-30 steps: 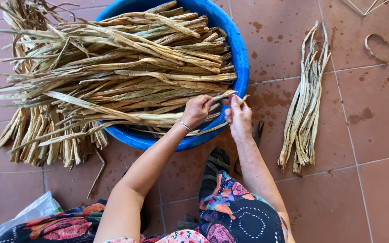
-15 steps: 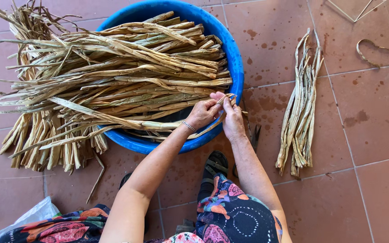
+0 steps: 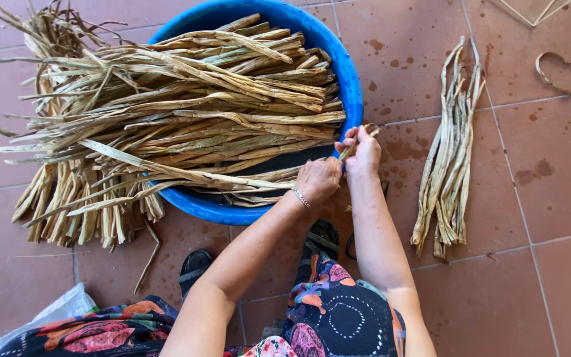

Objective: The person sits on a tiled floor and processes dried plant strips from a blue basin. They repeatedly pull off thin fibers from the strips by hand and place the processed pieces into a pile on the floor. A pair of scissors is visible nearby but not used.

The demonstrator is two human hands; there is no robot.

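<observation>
- My right hand (image 3: 363,151) and left hand (image 3: 317,178) both pinch one dried stalk (image 3: 350,147) at the blue tub (image 3: 355,86) rim.
- It looks light, stiff and brittle; I'd grip near its end.

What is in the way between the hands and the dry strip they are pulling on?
Nothing visible. Both hands already touch it: the right hand pinches the end of the dry strip at the rim of the blue tub, and the left hand rests on the strip just beside it. The other stalks lie farther back.
</observation>
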